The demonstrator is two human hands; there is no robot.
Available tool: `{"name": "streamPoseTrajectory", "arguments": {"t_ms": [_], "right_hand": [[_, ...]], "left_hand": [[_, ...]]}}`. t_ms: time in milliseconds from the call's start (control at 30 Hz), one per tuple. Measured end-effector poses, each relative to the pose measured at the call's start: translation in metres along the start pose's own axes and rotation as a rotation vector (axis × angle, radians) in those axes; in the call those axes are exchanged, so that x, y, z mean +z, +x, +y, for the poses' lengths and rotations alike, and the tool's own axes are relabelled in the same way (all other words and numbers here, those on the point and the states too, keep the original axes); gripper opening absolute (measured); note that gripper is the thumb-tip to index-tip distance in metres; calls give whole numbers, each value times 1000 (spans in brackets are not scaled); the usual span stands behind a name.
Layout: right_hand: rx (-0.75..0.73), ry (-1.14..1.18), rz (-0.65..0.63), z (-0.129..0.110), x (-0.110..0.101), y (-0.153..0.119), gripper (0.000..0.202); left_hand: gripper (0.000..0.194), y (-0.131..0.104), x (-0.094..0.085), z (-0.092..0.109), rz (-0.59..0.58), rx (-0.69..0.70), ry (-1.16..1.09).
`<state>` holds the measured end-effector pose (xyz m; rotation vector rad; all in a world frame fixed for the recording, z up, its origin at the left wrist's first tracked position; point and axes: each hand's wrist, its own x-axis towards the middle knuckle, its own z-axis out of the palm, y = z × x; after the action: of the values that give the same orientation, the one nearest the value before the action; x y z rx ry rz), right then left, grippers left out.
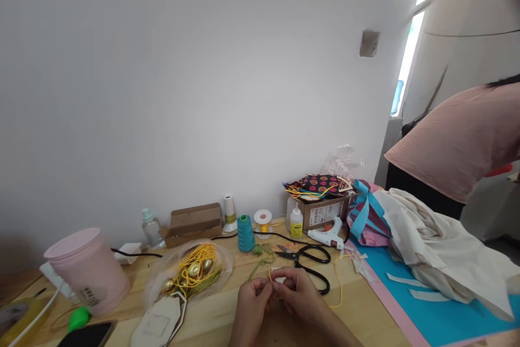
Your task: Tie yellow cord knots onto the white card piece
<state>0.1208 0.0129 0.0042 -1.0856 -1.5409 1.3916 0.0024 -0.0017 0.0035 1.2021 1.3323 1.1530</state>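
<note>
Both hands are close together over the wooden table, low in the centre. My left hand pinches a yellow cord between thumb and fingers. My right hand is closed on the same cord, its fingertips nearly touching the left ones. The rest of what lies between the hands is hidden. Just beyond the right hand lie black-handled scissors, opened. A strand of yellow cord runs over the table to the right, and green thread lies behind the hands.
A bag of yellow cord and gold balls, a pink bin and a phone are left. Behind stand a teal spool, glue bottle, glue gun and box. White cloth and a person are right.
</note>
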Motion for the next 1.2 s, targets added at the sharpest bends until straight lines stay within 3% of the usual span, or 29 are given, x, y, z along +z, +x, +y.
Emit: {"name": "streamPoseTrajectory", "arguments": {"t_ms": [233, 633, 833, 1000, 1200], "right_hand": [[4, -79, -55, 0, -1, -1, 35], [-212, -579, 42, 1, -9, -5, 27], [-206, -634, 36, -4, -9, -7, 25], [-295, -654, 29, -8, -11, -9, 21], [-310, -593, 74, 2, -10, -3, 17]], "left_hand": [[24, 1, -2, -1, -24, -1, -37], [27, 1, -2, 0, -91, 55, 26], [28, 2, -4, -5, -79, 22, 56], [24, 1, -5, -4, -53, 11, 29], [21, 1, -3, -4, -46, 31, 41]]}}
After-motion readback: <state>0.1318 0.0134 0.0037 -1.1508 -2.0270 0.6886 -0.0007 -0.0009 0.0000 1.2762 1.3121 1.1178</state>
